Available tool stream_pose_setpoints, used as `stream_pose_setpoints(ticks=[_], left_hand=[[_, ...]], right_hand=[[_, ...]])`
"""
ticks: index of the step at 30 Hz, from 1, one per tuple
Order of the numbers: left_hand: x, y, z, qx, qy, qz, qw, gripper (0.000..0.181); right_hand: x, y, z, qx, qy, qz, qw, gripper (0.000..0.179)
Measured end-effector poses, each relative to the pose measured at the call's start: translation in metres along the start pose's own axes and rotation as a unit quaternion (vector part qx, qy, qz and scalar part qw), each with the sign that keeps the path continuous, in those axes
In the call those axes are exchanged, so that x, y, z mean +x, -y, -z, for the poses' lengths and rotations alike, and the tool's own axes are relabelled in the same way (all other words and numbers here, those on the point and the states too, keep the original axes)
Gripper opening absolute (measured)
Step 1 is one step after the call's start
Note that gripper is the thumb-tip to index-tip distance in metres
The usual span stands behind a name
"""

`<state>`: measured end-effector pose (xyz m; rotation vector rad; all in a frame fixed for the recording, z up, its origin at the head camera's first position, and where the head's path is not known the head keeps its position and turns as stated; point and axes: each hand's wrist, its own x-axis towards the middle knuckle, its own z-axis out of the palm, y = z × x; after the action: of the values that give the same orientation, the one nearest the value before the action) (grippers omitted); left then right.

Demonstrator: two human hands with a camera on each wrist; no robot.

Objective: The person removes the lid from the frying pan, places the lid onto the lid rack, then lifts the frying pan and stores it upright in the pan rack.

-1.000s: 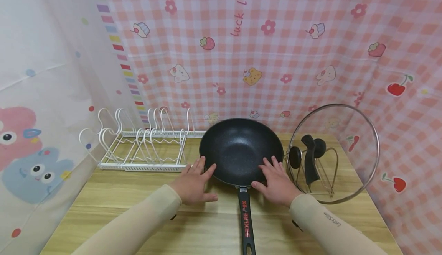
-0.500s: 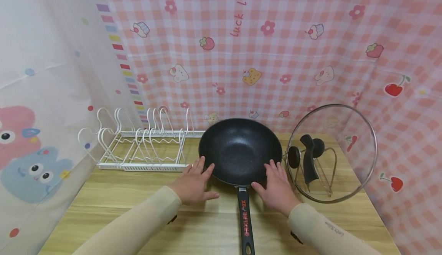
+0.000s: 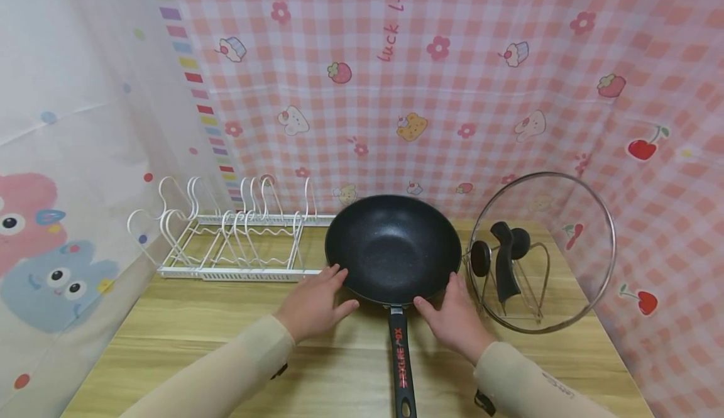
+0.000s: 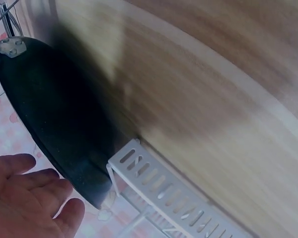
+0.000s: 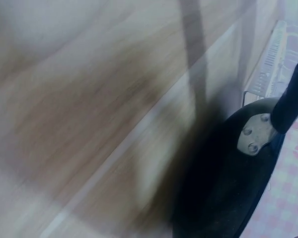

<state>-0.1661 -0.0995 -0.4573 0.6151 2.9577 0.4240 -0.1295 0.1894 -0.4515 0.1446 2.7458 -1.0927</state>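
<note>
A black frying pan (image 3: 393,248) sits on the wooden table with its long handle (image 3: 401,361) pointing toward me. My left hand (image 3: 313,302) is at the pan's lower left rim, fingers relaxed and thumb held apart. In the left wrist view, its loosely bent fingers (image 4: 37,186) are beside the pan's dark outer side (image 4: 54,109), apparently without gripping it. At the lower right rim is my right hand (image 3: 455,314), fingers extended and thumb toward the handle. Whether its fingertips touch the rim cannot be told. The right wrist view shows the pan's riveted handle bracket (image 5: 256,134), but not the hand.
Left of the pan stands a white wire rack (image 3: 237,273) with upright loops, its front end close to the pan. On the right, a glass lid (image 3: 608,273) with black fittings (image 3: 507,273) leans upright in a thin wire stand (image 3: 545,280). Checked cloth (image 3: 362,104) hangs behind the table (image 3: 351,380).
Both hands have drawn slightly back toward me from the pan's rim, and their spread fingers have come closer together. The pan, rack and lid stay in place.
</note>
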Motion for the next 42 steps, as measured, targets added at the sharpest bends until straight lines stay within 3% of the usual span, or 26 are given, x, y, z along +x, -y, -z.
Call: stream_pose_setpoints(ticks=[11, 20, 34, 42], left_hand=[[-0.009, -0.004, -0.002, -0.004, -0.047, -0.012, 0.9988, 0.063], [-0.011, -0.007, -0.006, -0.020, -0.078, -0.013, 0.9966, 0.048], [-0.005, -0.011, -0.013, -0.074, -0.046, 0.010, 0.9961, 0.032], [-0.002, -0.018, -0.018, -0.072, 0.000, -0.007, 0.9974, 0.042]], right_hand=[[-0.009, -0.002, -0.002, 0.039, -0.007, 0.000, 0.9992, 0.101], [-0.015, 0.000, -0.006, 0.050, 0.036, -0.006, 0.9981, 0.103], [-0.023, 0.006, -0.010, 0.031, 0.075, -0.025, 0.9964, 0.105], [-0.027, 0.008, -0.014, 0.051, 0.088, -0.024, 0.9945, 0.101]])
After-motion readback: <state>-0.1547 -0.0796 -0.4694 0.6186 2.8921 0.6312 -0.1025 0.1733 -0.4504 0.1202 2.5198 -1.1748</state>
